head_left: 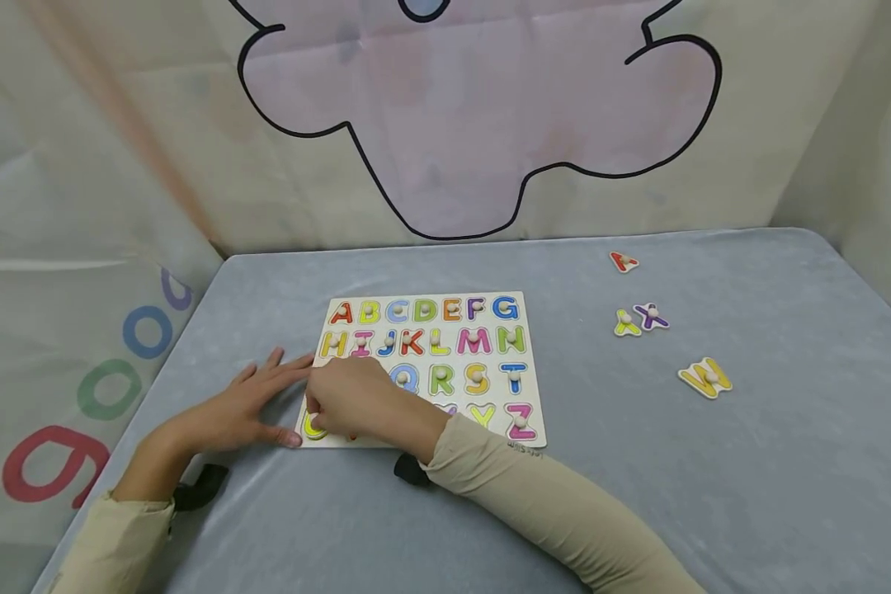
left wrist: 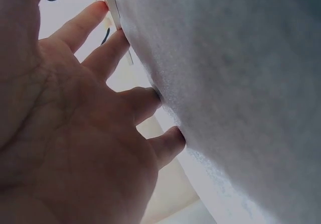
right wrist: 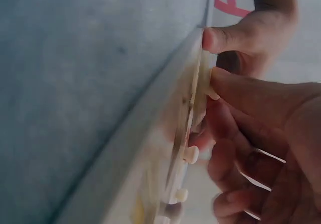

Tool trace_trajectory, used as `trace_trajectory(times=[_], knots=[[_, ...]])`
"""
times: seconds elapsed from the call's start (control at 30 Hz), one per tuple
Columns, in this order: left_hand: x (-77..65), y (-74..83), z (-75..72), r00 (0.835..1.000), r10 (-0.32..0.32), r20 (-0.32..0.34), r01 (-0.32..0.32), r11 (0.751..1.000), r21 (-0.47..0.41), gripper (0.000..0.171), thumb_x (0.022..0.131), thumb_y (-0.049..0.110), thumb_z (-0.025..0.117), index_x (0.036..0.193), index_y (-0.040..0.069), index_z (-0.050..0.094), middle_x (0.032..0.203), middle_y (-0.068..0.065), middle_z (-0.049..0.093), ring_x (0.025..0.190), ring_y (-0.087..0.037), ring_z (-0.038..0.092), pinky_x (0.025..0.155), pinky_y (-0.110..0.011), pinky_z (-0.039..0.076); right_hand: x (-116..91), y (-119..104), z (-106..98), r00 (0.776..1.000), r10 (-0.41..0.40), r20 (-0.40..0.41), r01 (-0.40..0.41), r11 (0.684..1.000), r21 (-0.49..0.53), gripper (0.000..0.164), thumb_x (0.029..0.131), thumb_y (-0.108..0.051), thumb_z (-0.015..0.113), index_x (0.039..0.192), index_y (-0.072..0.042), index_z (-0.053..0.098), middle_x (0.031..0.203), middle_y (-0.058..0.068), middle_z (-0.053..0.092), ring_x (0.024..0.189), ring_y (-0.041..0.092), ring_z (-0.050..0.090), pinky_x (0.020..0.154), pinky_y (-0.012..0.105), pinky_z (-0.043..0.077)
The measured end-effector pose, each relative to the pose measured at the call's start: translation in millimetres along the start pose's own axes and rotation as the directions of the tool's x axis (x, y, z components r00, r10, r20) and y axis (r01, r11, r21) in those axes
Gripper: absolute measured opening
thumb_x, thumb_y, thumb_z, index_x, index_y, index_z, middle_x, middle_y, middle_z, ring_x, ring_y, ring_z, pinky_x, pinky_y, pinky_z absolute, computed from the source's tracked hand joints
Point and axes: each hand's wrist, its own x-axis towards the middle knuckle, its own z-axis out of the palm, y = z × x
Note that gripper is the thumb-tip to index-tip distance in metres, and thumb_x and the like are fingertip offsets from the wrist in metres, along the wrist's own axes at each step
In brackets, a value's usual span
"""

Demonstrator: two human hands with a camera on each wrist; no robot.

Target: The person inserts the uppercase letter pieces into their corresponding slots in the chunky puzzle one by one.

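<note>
A white alphabet puzzle board [head_left: 456, 445] with coloured letters and round wooden knobs lies on the table. At its lower left corner my right hand [head_left: 367, 400] pinches the knob of a yellow letter piece [head_left: 313, 427], probably a U; the hand covers several neighbouring letters. In the right wrist view, the thumb and index finger meet at a small pale knob [right wrist: 213, 93]. My left hand [head_left: 241, 408] has its fingers spread, with fingertips and thumb touching the board's left edge. The Y spot [head_left: 483, 414] in the bottom row shows no knob.
Loose letter pieces lie right of the board: a red one [head_left: 624, 262], a yellow one [head_left: 627, 323] beside a purple X [head_left: 651, 317], and a larger yellow one [head_left: 705, 378]. A grey cloth [head_left: 609, 495] covers the table. A printed curtain [head_left: 460, 190] hangs behind.
</note>
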Motion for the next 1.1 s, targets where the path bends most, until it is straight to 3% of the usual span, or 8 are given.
trace_trajectory(times=[0.4, 0.83, 0.97, 1.1], knots=[[-7.3, -1.2, 2.3, 0.999, 0.021, -0.025, -0.021, 1.0, -0.012, 0.094, 0.075, 0.054, 0.079, 0.154, 0.031, 0.034, 0.167, -0.005, 0.021, 0.153, -0.048, -0.002, 0.114, -0.074, 0.001, 0, -12, 7, 1.0, 0.006, -0.001, -0.006, 0.997, -0.079, 0.003, 0.087, -0.036, 0.077, 0.088, -0.035, 0.074, 0.089, -0.02, 0.068, 0.084, 0.004, 0.063, 0.066, 0.027, 0.05], [-5.7, -2.5, 3.9, 0.999, 0.047, -0.027, -0.047, 0.999, -0.014, 0.09, 0.076, 0.053, 0.079, 0.152, 0.033, 0.035, 0.167, -0.008, 0.022, 0.152, -0.051, -0.002, 0.113, -0.075, 0.002, -3, -9, 6, 1.0, 0.012, -0.011, -0.013, 0.997, -0.077, 0.005, 0.086, -0.036, 0.077, 0.091, -0.037, 0.076, 0.084, -0.021, 0.069, 0.078, 0.001, 0.06, 0.061, 0.026, 0.047], [-6.8, -3.0, 4.2, 0.999, 0.038, -0.023, -0.038, 0.999, -0.018, 0.092, 0.075, 0.054, 0.079, 0.153, 0.034, 0.034, 0.166, -0.007, 0.023, 0.152, -0.05, -0.002, 0.114, -0.074, 0.001, -11, -6, -3, 1.0, 0.004, -0.026, -0.006, 0.999, -0.053, 0.02, 0.084, -0.044, 0.077, 0.103, -0.039, 0.077, 0.084, -0.024, 0.07, 0.081, -0.004, 0.061, 0.062, 0.024, 0.047], [-2.7, -2.1, 2.3, 0.998, 0.051, -0.025, -0.051, 0.999, -0.001, 0.09, 0.076, 0.053, 0.079, 0.153, 0.035, 0.035, 0.167, -0.008, 0.023, 0.151, -0.053, -0.001, 0.112, -0.076, 0.002, -31, 10, -27, 0.999, -0.005, -0.052, 0.003, 1.0, -0.026, 0.025, 0.088, -0.046, 0.073, 0.111, -0.037, 0.076, 0.076, -0.023, 0.067, 0.076, -0.005, 0.059, 0.063, 0.022, 0.046]])
